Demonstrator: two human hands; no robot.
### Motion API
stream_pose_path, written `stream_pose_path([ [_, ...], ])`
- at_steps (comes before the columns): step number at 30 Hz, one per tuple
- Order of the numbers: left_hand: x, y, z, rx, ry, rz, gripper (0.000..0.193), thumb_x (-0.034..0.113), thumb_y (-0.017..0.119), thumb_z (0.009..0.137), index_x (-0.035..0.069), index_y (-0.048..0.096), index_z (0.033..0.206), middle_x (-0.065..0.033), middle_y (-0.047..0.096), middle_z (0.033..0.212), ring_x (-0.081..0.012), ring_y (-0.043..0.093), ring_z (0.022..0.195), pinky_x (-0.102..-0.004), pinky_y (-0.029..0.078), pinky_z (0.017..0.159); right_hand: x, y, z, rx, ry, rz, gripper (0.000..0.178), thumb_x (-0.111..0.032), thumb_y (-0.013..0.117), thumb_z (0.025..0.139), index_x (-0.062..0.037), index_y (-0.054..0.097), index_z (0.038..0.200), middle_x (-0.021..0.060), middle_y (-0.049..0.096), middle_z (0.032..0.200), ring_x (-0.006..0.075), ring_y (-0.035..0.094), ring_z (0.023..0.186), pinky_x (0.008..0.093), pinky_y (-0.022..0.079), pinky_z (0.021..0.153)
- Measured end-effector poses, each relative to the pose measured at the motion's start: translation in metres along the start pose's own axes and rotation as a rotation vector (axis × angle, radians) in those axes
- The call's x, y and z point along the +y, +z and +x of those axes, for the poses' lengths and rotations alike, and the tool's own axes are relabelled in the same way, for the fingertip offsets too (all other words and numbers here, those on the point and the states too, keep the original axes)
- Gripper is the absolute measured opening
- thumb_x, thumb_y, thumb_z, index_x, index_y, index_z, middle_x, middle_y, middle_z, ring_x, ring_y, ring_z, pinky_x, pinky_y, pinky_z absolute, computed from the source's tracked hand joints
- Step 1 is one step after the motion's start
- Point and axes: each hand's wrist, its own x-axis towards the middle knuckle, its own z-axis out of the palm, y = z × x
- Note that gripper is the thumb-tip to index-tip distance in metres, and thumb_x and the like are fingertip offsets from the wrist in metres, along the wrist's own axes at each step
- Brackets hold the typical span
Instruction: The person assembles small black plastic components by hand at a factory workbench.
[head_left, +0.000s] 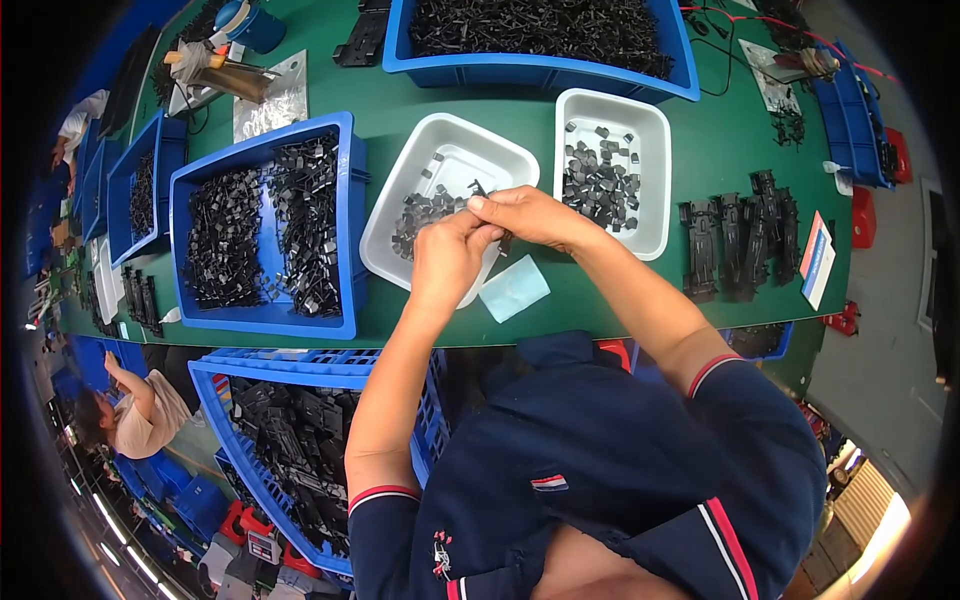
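Observation:
My left hand [447, 258] and my right hand [524, 216] meet over the right side of a white tray [385, 222], fingers pinched together. Between them is a small black plastic part [480, 188]; one end of it sticks out above the fingertips, and the rest is hidden by them. Small dark grey pieces [425, 212] lie in the tray below my hands. Beside my right wrist stands a second white tray [660, 190] holding small black pieces [603, 190]. A light blue cloth or paper square [516, 289] lies just under my hands on the green table [400, 330].
A blue bin [345, 240] of black parts stands left, a larger blue bin [540, 72] at the back. Long black plastic parts [745, 235] lie right, near a booklet [817, 260]. A blue crate [290, 368] sits below the table edge. A person [150, 415] sits far left.

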Motion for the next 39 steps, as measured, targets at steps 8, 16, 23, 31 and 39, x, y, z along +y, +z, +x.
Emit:
stream_pose_path([
  [8, -0.002, -0.003, 0.000, -0.130, -0.157, -0.131, 0.022, 0.016, 0.065, 0.081, -0.003, 0.066, 0.092, -0.0106, 0.066, 0.070, -0.0121, 0.059, 0.059, -0.0274, 0.046, 0.057, -0.010, 0.017, 0.008, 0.244, -0.092, -0.109, 0.043, -0.038, 0.060, 0.086, -0.0035, 0.052, 0.061, 0.0009, 0.051, 0.055, 0.0065, 0.045, 0.049, 0.0242, 0.037, 0.043],
  [16, 0.015, -0.009, -0.006, -0.326, -0.080, -0.136, 0.046, 0.031, 0.065, 0.081, -0.010, 0.056, 0.099, -0.0231, 0.064, 0.081, -0.0334, 0.064, 0.078, -0.0376, 0.049, 0.071, -0.005, 0.016, 0.022, 0.178, 0.050, 0.117, 0.038, -0.035, 0.056, 0.088, -0.0023, 0.054, 0.069, 0.0043, 0.051, 0.059, 0.0107, 0.047, 0.051, 0.0286, 0.038, 0.043],
  [23, 0.005, 0.004, -0.006, -0.156, -0.015, 0.140, 0.058, 0.035, 0.070, 0.075, -0.010, 0.051, 0.107, -0.0227, 0.064, 0.090, -0.0373, 0.062, 0.085, -0.0430, 0.048, 0.072, -0.012, 0.019, 0.022, 0.138, 0.062, 0.119, 0.036, -0.032, 0.058, 0.088, -0.0013, 0.054, 0.068, 0.0038, 0.052, 0.061, 0.0107, 0.047, 0.052, 0.0281, 0.038, 0.045],
  [31, -0.003, 0.012, -0.008, -0.072, 0.008, 0.260, 0.052, 0.036, 0.066, 0.079, -0.007, 0.050, 0.101, -0.0215, 0.064, 0.081, -0.0402, 0.061, 0.076, -0.0480, 0.048, 0.066, -0.004, 0.013, 0.024, 0.093, -0.051, -0.107, 0.040, -0.038, 0.056, 0.088, -0.0007, 0.057, 0.071, 0.0062, 0.057, 0.063, 0.0123, 0.053, 0.054, 0.0290, 0.043, 0.048],
  [39, -0.009, 0.016, -0.010, -0.099, 0.154, 0.255, 0.031, 0.030, 0.049, 0.090, 0.000, 0.051, 0.096, -0.0233, 0.060, 0.073, -0.0433, 0.057, 0.069, -0.0517, 0.044, 0.061, -0.029, 0.017, 0.016, 0.133, 0.147, -0.336, 0.045, -0.040, 0.051, 0.089, -0.0001, 0.057, 0.070, 0.0097, 0.055, 0.064, 0.0182, 0.053, 0.057, 0.0315, 0.044, 0.054],
])
